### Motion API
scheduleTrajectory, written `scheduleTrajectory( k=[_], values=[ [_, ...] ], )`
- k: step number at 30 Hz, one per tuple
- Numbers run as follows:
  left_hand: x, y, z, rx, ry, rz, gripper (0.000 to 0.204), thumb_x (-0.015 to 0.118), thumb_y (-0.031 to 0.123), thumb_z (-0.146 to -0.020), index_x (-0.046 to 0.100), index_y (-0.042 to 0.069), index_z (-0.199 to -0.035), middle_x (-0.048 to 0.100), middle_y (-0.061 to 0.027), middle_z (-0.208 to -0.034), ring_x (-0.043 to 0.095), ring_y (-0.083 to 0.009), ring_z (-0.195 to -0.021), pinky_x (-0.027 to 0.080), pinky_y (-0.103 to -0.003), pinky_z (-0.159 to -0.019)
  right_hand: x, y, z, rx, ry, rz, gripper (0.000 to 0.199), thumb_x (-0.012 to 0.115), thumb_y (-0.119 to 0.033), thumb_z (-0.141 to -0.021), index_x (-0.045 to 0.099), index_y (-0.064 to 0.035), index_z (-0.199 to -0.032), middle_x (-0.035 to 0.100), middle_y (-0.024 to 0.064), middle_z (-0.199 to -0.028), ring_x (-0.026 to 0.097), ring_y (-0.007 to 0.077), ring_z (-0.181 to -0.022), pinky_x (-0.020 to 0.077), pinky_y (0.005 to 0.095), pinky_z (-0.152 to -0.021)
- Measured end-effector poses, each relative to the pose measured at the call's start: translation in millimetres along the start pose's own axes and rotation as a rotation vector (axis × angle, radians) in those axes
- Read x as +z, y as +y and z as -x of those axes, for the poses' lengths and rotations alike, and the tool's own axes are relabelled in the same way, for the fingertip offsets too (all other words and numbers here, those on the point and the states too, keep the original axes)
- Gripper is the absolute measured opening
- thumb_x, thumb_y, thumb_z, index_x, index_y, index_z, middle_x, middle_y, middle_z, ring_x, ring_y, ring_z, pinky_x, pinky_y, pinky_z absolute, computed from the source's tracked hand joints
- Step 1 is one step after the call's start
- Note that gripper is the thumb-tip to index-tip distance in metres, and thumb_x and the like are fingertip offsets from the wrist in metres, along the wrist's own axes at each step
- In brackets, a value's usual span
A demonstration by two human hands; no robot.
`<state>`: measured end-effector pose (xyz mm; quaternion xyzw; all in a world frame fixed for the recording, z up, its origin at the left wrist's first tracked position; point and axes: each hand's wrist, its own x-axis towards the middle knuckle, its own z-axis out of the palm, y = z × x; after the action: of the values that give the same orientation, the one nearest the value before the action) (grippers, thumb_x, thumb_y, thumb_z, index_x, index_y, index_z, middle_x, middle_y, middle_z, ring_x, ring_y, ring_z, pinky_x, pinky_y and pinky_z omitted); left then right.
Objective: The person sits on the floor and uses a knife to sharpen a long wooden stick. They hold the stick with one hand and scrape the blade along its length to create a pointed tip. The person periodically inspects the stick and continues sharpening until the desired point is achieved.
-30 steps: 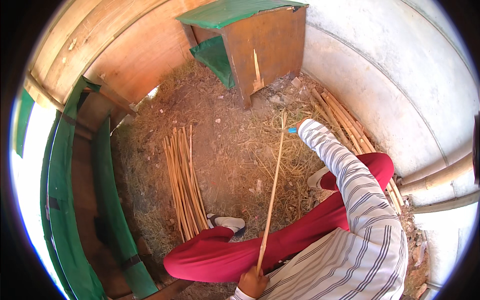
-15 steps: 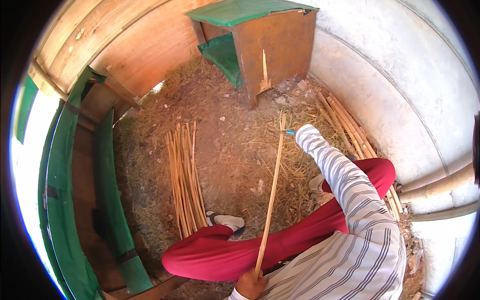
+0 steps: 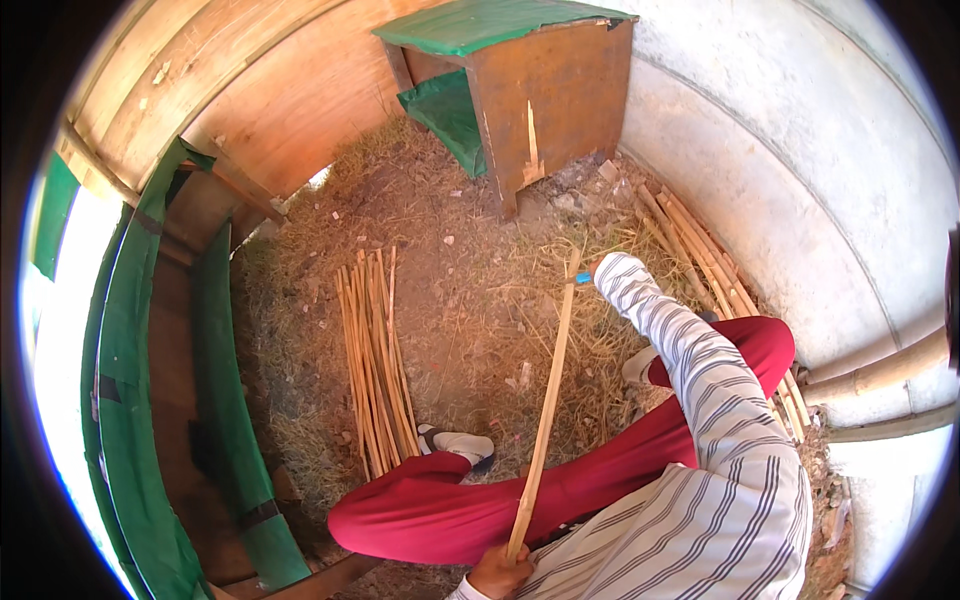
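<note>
A long pale bamboo strip (image 3: 548,410) slants from my lap out over the ground. Its near end is gripped in my left hand (image 3: 500,572), fingers wrapped round it, beside my striped shirt. Out at the far end, my right hand (image 3: 598,266) is closed on a small blue-handled knife (image 3: 583,279). The knife's thin dark blade lies across the strip just short of its tip. Most of the right hand's fingers are hidden by the wrist and striped sleeve.
Left of the strip lies a bundle of cut strips (image 3: 372,365), by my foot. More bamboo pieces (image 3: 710,260) lie along the pale right wall. A wooden stand with a green cover (image 3: 555,105) is at the back. Green-covered shelving (image 3: 225,400) lines the left. Dry straw litters the ground.
My right hand and the knife have come slightly nearer along the strip. The strip now shows a broader face. My left hand keeps its grip on the near end.
</note>
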<state>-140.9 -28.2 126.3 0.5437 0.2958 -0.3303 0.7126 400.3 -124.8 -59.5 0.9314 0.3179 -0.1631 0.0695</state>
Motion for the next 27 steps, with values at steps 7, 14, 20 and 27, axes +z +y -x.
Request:
scheduleTrajectory(
  k=[7, 14, 20, 27],
  values=[
    [-23.3, -43.3, -24.1, -0.088, -0.034, 0.243, 0.030, 0.065, -0.002, -0.085, 0.040, 0.016, -0.086, 0.040, 0.0041, -0.059, 0.039, -0.0071, -0.044, 0.027, -0.025, -0.037, 64.3, 45.3, -67.0, 0.100, -0.606, -0.616, 0.037, 0.067, -0.041, -0.086, 0.068, -0.0064, -0.101, 0.068, 0.0105, -0.099, 0.061, 0.0251, -0.085, 0.0510, 0.0408, -0.080],
    [-33.2, -28.1, -17.7, -0.159, -0.141, 0.469, 0.036, 0.061, -0.007, -0.085, 0.033, 0.016, -0.082, 0.039, 0.0031, -0.059, 0.034, -0.0058, -0.044, 0.021, -0.024, -0.036, 36.4, -34.2, 31.3, 0.244, -0.072, -0.810, 0.041, 0.072, -0.046, -0.086, 0.061, -0.0078, -0.074, 0.053, 0.0004, -0.059, 0.048, 0.0183, -0.053, 0.0451, 0.0352, -0.053],
    [-36.7, -29.4, -20.7, -0.112, -0.178, 0.487, 0.036, 0.059, -0.007, -0.086, 0.032, 0.017, -0.082, 0.039, 0.0037, -0.062, 0.033, -0.0048, -0.046, 0.019, -0.022, -0.036, 28.2, -77.0, 90.0, 0.127, -0.052, -1.311, 0.034, 0.072, -0.039, -0.088, 0.064, -0.0082, -0.075, 0.058, 0.0012, -0.060, 0.049, 0.0133, -0.051, 0.0442, 0.0329, -0.050],
    [-42.0, -41.8, -25.8, -0.049, -0.348, 0.619, 0.036, 0.061, -0.004, -0.088, 0.032, 0.017, -0.082, 0.037, 0.0041, -0.062, 0.031, -0.0041, -0.046, 0.019, -0.021, -0.036, -19.2, -111.4, 152.8, 0.104, -0.246, -1.361, 0.054, 0.063, -0.060, -0.087, 0.071, -0.0071, -0.082, 0.066, 0.0045, -0.065, 0.056, 0.0116, -0.051, 0.0494, 0.0303, -0.052]
  ],
)
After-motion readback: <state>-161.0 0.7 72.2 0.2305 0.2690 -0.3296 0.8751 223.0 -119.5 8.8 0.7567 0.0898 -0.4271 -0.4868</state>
